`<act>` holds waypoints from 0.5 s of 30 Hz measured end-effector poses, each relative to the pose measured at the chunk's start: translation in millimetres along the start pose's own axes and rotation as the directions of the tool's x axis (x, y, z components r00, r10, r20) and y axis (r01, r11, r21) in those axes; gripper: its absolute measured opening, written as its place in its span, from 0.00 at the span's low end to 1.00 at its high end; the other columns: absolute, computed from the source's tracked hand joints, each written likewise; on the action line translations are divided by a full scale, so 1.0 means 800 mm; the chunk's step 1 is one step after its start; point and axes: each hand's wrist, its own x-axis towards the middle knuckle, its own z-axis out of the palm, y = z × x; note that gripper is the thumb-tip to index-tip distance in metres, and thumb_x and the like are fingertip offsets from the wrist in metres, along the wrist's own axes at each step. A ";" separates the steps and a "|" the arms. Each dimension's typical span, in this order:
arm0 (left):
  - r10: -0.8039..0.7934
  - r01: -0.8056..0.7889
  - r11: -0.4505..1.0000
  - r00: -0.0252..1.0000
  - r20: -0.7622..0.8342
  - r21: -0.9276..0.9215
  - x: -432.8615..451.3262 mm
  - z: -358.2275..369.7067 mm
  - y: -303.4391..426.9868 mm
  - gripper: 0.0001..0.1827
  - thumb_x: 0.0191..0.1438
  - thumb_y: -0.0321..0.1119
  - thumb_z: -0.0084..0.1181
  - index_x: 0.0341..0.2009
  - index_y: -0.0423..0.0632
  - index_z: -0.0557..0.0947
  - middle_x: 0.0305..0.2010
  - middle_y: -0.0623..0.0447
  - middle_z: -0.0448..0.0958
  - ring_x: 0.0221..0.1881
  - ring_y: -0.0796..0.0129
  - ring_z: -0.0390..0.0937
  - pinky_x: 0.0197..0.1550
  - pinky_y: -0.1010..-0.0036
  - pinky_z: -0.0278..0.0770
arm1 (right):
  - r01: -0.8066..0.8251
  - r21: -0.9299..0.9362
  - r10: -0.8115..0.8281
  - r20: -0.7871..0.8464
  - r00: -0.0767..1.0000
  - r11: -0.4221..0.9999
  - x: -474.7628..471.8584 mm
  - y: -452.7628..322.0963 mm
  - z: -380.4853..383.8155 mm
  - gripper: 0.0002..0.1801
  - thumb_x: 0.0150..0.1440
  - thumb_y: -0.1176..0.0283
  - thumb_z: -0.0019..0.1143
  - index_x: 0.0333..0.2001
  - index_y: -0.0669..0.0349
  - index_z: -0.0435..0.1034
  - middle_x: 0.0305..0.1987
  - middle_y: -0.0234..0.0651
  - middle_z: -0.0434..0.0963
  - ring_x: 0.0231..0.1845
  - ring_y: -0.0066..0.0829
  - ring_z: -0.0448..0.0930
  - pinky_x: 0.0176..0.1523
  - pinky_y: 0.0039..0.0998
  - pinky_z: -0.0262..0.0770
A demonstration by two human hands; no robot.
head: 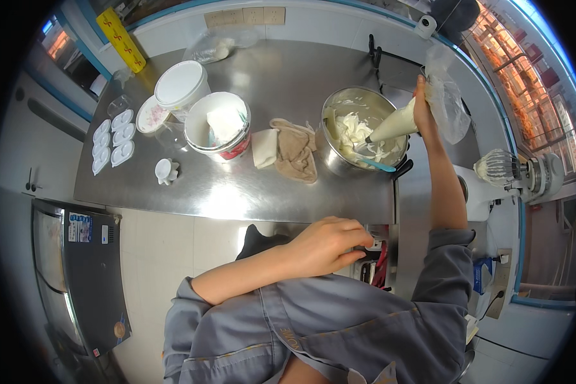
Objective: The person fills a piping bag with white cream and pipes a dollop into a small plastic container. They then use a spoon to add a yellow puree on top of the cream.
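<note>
My right hand (425,108) grips a filled piping bag (396,124) near its twisted top, and the loose clear plastic flares out beyond the fingers. The bag slants down to the left, its metal tip over a steel mixing bowl (329,151). Pale whipped cream (353,129) lies in the bowl and smears its wall. A blue-handled spatula (377,164) rests at the bowl's near rim. Held in front of my body, above an open drawer at the counter's edge, my left hand (333,245) has bent fingers; whether it holds something small is unclear.
Left of the bowl lie a brown cloth (295,151) and a folded white cloth (264,149). Further left stand an open white tub (240,139), a lidded tub (180,86), a small white fluted piece (166,171) and white molds (123,152). A stand mixer (475,187) is at the right.
</note>
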 end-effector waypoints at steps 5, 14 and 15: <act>-0.022 0.023 1.000 0.999 0.033 -0.018 0.025 0.010 -0.012 0.09 0.42 0.29 0.55 0.31 0.45 0.73 0.29 0.51 0.71 0.32 0.57 0.71 0.35 0.66 0.68 | 0.070 -0.088 -0.072 -0.021 0.997 0.994 0.011 0.026 0.011 0.25 0.55 0.49 0.37 0.20 0.59 0.62 0.18 0.28 0.64 0.21 0.21 0.64 0.28 0.25 0.60; -0.090 0.104 0.993 0.978 0.188 -0.063 0.048 0.039 -0.037 0.09 0.41 0.28 0.55 0.31 0.45 0.74 0.30 0.51 0.71 0.33 0.57 0.71 0.34 0.67 0.68 | -0.228 0.069 0.218 0.137 0.966 0.971 0.000 -0.017 -0.008 0.20 0.55 0.54 0.39 0.24 0.58 0.69 0.20 0.35 0.71 0.23 0.32 0.71 0.29 0.30 0.65; -0.089 0.104 0.992 0.976 0.201 -0.065 0.051 0.040 -0.037 0.09 0.41 0.28 0.55 0.31 0.45 0.74 0.30 0.51 0.71 0.33 0.57 0.71 0.34 0.67 0.68 | -0.253 0.165 0.219 0.198 0.955 0.953 -0.003 -0.020 -0.012 0.22 0.55 0.52 0.39 0.22 0.58 0.68 0.18 0.32 0.70 0.22 0.28 0.70 0.28 0.27 0.64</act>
